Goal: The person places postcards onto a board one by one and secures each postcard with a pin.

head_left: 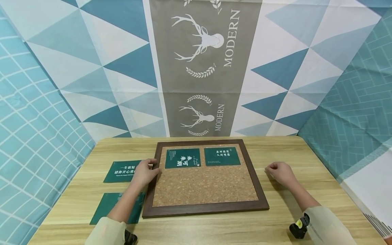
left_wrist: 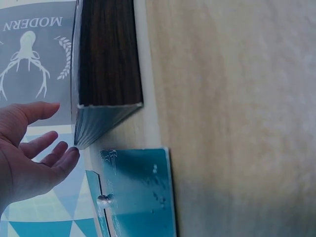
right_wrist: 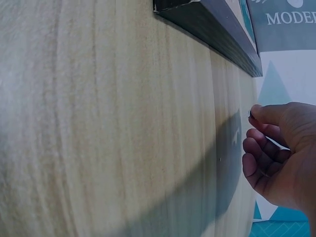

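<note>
A corkboard with a dark brown wooden frame (head_left: pixel 202 208) lies on the table. Two green cards printed in white, a left one (head_left: pixel 183 158) and a right one (head_left: pixel 222 156), sit side by side along its upper part. My left hand (head_left: pixel 144 174) is at the frame's left side, fingers loosely spread with the tips right at the edge. To the right of the board, my right hand (head_left: pixel 281 174) hovers over the table. Its thumb and index finger pinch a tiny shiny thing (right_wrist: pixel 251 114), mostly hidden by the fingertips; the other fingers curl inward.
Left of the board lie two more green cards, an upper one (head_left: pixel 117 171) partly behind the left hand and a lower one (head_left: pixel 102 207) partly under the left forearm. The wooden table (head_left: pixel 312 163) ends at a patterned backdrop (head_left: pixel 202 78).
</note>
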`<state>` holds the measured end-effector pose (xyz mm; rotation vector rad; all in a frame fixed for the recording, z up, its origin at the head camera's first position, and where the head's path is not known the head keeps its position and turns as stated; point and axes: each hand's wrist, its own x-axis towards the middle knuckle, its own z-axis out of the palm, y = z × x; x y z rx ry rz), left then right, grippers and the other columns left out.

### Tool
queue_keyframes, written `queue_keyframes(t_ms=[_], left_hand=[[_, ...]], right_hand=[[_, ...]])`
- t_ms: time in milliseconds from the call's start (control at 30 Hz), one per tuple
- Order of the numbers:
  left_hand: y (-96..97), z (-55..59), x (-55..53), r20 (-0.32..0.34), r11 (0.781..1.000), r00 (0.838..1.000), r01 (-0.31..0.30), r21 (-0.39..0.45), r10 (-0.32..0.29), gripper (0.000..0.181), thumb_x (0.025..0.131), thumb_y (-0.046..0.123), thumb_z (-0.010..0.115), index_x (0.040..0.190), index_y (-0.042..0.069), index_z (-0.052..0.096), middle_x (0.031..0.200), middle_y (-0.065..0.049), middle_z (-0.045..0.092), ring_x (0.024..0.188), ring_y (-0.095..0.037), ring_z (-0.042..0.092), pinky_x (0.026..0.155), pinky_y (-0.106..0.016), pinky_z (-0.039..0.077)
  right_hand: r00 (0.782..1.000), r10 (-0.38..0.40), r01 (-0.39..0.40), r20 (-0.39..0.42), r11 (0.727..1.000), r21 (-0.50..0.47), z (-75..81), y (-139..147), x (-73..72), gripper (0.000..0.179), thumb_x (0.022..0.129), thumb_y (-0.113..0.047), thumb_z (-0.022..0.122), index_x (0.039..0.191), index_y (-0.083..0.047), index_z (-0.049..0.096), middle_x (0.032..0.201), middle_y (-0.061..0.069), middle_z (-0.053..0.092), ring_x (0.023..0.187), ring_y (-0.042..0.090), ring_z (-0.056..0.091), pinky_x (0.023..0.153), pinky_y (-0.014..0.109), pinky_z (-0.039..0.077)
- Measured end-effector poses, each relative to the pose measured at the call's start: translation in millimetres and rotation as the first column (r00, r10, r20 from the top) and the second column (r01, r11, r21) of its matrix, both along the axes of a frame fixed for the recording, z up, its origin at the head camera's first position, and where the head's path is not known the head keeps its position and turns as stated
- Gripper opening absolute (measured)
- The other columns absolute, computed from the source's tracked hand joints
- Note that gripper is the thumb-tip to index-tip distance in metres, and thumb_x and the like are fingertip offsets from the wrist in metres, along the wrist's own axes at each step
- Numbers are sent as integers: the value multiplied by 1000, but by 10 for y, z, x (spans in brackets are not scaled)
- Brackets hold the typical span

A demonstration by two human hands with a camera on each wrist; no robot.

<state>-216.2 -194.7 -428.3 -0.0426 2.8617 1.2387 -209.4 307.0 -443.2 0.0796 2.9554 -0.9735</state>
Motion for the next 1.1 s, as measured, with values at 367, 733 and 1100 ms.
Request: queue_keyframes(t_ms=[367, 733, 1100], left_hand=[[17, 22, -25, -14, 1000, 1000, 6, 5, -6, 47, 90, 15, 59, 132, -2, 48, 133, -25, 46, 120, -42, 48, 89, -50, 49], [61, 58, -56, -43, 1000, 999, 14, 8, -13, 50, 91, 19, 60, 135, 0, 46, 133, -25, 45, 120, -42, 47, 89, -52, 47], [142, 113, -79, -68, 999, 997, 35, 35, -33, 53, 90, 18, 61, 136, -2, 44, 134, -27, 45, 121, -42, 47, 92, -53, 45]], right_hand=[[1000, 6, -6, 3, 1000, -18, 64, -51, -36, 29, 94, -21, 54, 104, 4, 65, 89, 15, 66, 70, 18, 59, 56, 28, 46], [1000, 6, -6, -24, 1000, 0, 107, -126, -48, 27, 94, -19, 55, 102, 4, 66, 91, 17, 67, 73, 19, 60, 58, 29, 46], [999, 30, -29, -44, 999, 12, 141, -194, -75, 27, 94, -20, 54, 103, 3, 66, 96, 18, 67, 81, 24, 61, 64, 35, 49]])
